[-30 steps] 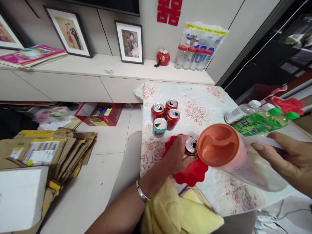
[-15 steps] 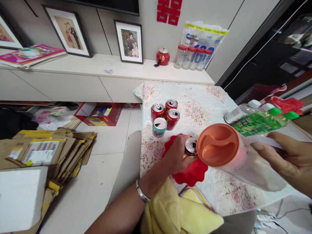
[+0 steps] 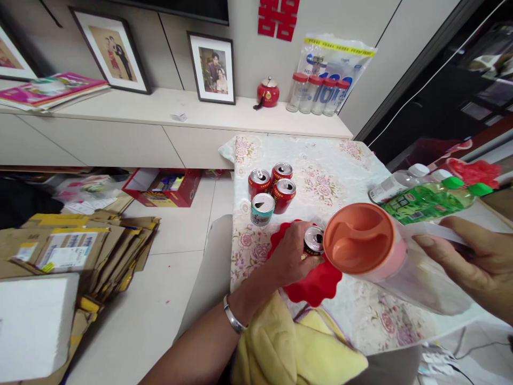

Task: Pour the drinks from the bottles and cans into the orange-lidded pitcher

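My left hand is wrapped round an opened drink can, which stands over a red scalloped dish. By its white handle, my right hand grips a clear plastic pitcher with an orange lid. The pitcher is tilted to the left, its lid close beside the can's top. Whether liquid is flowing between them I cannot tell. Beyond my left hand stand several opened cans: red ones and a shorter teal one. A yellow cloth lies at my lap below the dish.
Green-capped bottles and white-capped bottles stand at the right of the floral tablecloth. Glass jars and a red pot line the white cabinet behind. Flattened cardboard and a red box are on the floor at left.
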Action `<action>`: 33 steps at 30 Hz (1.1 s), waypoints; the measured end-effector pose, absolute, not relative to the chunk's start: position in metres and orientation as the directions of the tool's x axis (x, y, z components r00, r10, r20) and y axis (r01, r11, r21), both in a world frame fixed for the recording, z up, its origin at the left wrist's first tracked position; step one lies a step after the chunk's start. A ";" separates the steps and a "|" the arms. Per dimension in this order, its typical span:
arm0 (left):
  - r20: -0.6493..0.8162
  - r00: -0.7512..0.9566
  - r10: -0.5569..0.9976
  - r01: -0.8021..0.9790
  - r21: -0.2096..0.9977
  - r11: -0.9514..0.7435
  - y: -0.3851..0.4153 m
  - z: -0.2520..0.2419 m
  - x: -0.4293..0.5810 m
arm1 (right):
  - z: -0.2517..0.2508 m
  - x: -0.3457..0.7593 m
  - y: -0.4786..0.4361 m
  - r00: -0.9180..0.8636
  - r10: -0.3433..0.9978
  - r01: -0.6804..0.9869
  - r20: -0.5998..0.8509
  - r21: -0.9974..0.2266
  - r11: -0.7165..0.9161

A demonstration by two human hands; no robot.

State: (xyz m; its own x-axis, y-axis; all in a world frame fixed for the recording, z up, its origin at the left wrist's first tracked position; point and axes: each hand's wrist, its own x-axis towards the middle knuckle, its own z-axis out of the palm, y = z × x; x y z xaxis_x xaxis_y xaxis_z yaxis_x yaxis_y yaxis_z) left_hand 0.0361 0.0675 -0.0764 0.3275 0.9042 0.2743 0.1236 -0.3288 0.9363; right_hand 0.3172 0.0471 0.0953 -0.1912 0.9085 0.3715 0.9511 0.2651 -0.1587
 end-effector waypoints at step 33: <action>0.279 0.325 0.904 0.118 0.936 -0.331 0.067 -0.073 0.035 | 0.095 0.320 0.046 -0.173 0.903 0.959 0.392 -0.143 0.246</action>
